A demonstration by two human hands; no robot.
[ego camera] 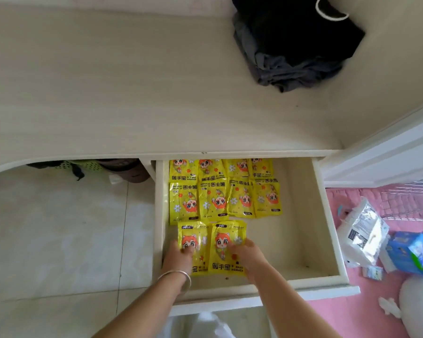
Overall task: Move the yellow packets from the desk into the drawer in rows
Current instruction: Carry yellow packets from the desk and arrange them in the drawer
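Both forearms reached down from the near edge into the open drawer (327,215), running almost side by side. The left hand (178,256), with a silver bangle (175,276) on its wrist, lay flat on the left yellow packet (193,242) of the nearest row, fingers stretched forward and pressing the packet's face rather than curling round it. The right hand (248,254) rested on the right-hand packet (226,250) beside it, fingertips on its right half near the edge; the fingers looked fairly straight, touching and not gripping, though blur hid the thumb.

Those 2 packets sat just beside each other at the front left of the drawer, slightly tilted. Behind them ran a row of 4 packets (225,198), edge to edge, and behind that another row of 4 (220,169), partly tucked under the desk (132,93) edge. The right part of the drawer floor showed bare wood.

On the desk top, at the far right, lay a heap of dark clothing (296,42). To the right of the drawer, on a pink surface (340,313), sat a white bag (362,230) and a blue package (410,252).
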